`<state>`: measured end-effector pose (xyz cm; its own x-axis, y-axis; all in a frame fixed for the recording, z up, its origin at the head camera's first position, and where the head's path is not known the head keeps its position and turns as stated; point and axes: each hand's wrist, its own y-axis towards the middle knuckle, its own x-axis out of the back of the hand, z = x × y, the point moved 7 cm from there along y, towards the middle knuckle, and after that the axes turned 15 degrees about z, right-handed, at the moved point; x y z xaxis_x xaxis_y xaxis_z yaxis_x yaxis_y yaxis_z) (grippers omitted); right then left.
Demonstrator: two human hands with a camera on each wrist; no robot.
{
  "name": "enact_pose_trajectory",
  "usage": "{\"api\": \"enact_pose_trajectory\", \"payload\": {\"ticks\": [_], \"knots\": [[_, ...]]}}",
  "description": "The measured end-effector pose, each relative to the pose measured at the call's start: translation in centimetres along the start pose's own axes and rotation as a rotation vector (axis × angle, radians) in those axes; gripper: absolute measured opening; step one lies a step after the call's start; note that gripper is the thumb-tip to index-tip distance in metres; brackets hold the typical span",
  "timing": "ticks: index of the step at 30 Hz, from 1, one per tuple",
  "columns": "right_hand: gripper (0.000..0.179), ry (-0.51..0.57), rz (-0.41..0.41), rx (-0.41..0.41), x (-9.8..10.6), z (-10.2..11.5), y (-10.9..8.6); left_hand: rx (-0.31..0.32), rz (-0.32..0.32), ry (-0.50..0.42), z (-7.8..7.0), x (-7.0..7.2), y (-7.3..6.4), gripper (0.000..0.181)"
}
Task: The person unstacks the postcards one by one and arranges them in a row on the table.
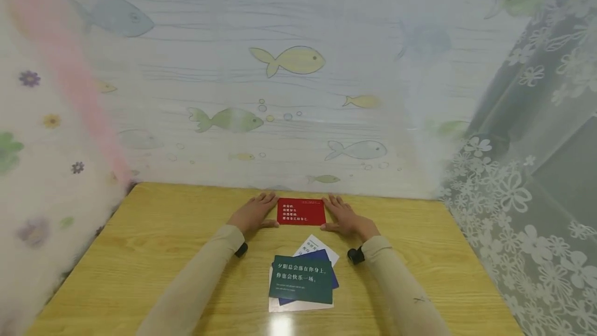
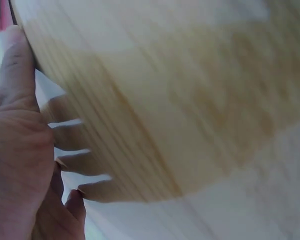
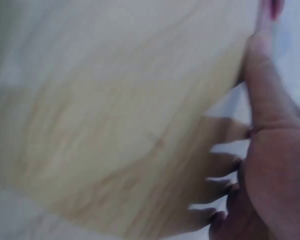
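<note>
A red card (image 1: 301, 211) with white printed characters lies on the far part of the wooden table. My left hand (image 1: 254, 214) rests at the card's left side, thumb and fingers extended, the thumb at its near left corner. On the opposite side my right hand (image 1: 347, 217) lies the same way, its thumb by the near right corner. Neither hand is curled round the card. In the left wrist view, the left thumb (image 2: 17, 65) reaches toward a pinkish red edge; the right wrist view shows the right thumb (image 3: 262, 75) likewise.
Nearer me lies an overlapping pile: a green card (image 1: 303, 290) on top, a blue card (image 1: 333, 273), a white card (image 1: 326, 249) and a pale card (image 1: 303, 307) beneath. A fish-patterned curtain (image 1: 289, 87) hangs behind the table (image 1: 177, 222); lacy fabric (image 1: 527, 237) hangs right.
</note>
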<state>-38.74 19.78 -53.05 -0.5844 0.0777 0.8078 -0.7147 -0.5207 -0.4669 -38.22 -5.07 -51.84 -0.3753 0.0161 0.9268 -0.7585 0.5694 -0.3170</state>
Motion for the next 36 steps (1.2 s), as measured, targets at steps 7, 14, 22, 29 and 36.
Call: {"api": "enact_pose_trajectory", "payload": {"ticks": [7, 14, 22, 29, 36], "knots": [[0.089, 0.001, -0.074, 0.015, 0.3, 0.5, -0.4, 0.021, -0.092, -0.009, -0.6, 0.5, -0.7, 0.083], [0.080, -0.081, -0.218, 0.042, 0.4, 2.8, -2.3, -0.028, -0.115, -0.110, -1.4, -0.4, -1.8, 0.074], [0.080, 0.032, -0.322, 0.168, -0.6, 5.1, -6.4, -0.101, -0.122, -0.195, -3.1, -1.1, -4.6, 0.072], [0.083, 0.107, -0.316, 0.240, -2.7, 7.3, -9.7, -0.091, -0.067, -0.176, -4.9, -1.4, -7.9, 0.079], [0.098, 0.080, -0.222, 0.194, -5.9, 8.0, -11.5, -0.105, -0.055, -0.215, -6.5, -2.2, -9.7, 0.085]]}}
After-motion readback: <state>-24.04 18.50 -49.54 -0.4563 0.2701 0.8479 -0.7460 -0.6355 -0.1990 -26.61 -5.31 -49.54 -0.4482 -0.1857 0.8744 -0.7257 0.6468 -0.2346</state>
